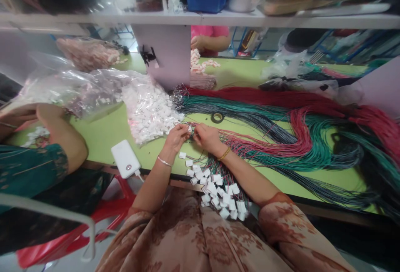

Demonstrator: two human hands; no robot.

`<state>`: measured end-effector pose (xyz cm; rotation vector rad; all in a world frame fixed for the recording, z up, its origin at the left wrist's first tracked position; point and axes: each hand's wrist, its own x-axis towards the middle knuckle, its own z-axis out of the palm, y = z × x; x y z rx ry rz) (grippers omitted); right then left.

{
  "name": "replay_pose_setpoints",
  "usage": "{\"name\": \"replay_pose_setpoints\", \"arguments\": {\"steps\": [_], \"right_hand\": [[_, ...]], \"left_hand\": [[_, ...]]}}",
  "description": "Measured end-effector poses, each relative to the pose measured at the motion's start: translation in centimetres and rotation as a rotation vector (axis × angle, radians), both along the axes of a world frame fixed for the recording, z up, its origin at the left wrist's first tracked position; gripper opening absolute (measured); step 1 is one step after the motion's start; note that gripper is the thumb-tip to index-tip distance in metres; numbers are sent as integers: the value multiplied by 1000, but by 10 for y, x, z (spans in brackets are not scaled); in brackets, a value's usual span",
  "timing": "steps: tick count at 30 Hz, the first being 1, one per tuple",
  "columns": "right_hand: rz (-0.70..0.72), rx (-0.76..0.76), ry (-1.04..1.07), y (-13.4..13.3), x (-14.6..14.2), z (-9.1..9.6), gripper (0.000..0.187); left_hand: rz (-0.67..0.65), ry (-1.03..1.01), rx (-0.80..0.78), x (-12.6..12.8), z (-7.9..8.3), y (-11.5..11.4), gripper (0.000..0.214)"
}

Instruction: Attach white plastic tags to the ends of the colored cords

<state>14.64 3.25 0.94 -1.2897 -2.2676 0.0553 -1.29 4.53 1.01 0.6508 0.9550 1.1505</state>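
Note:
My left hand (177,136) pinches a small white plastic connector (189,129), partly hidden by the fingertips. Close beside it, my right hand (206,138) is closed, its fingertips at the thin wires by the connector. Bundles of red wires (268,140), green wires (321,147) and dark grey wires (265,124) run off to the right. Below my hands, a heap of wires ending in white connectors (218,190) hangs over the table edge. A clear plastic bag (150,109) full of loose white connectors lies left of my hands.
A roll of black tape (217,117) lies behind my hands. The white power bank (125,158) with a cable sits at the table's front edge. A co-worker's arm (62,138) rests at left; another person's hand (198,43) shows across the table. A shelf (175,18) spans overhead.

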Motion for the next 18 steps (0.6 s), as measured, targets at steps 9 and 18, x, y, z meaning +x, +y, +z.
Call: {"name": "replay_pose_setpoints", "arguments": {"steps": [9,18], "right_hand": [[49,-423,691,9,-6,-4,16],[112,-520,737,13,-3,-6,9]], "left_hand": [[54,95,85,5,-3,0,25],[24,133,98,2,-7,0,28]]}}
